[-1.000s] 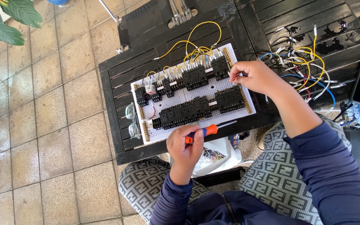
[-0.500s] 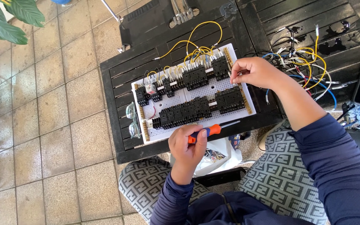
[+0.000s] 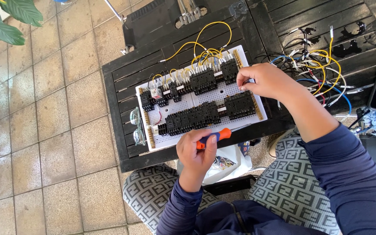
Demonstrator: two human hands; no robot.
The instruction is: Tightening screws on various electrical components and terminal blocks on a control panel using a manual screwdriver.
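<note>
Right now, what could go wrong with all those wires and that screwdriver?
The right hand reaches over the white board; its sleeve might snag the loose yellow wires. The left hand grips the orange screwdriver, whose tip could poke the black blocks. The glasses at the table edge might slide off.

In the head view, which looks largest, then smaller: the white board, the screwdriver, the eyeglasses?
1. white board
2. and 3. screwdriver and eyeglasses: similar length, partly hidden, so I do not rank them.
</note>
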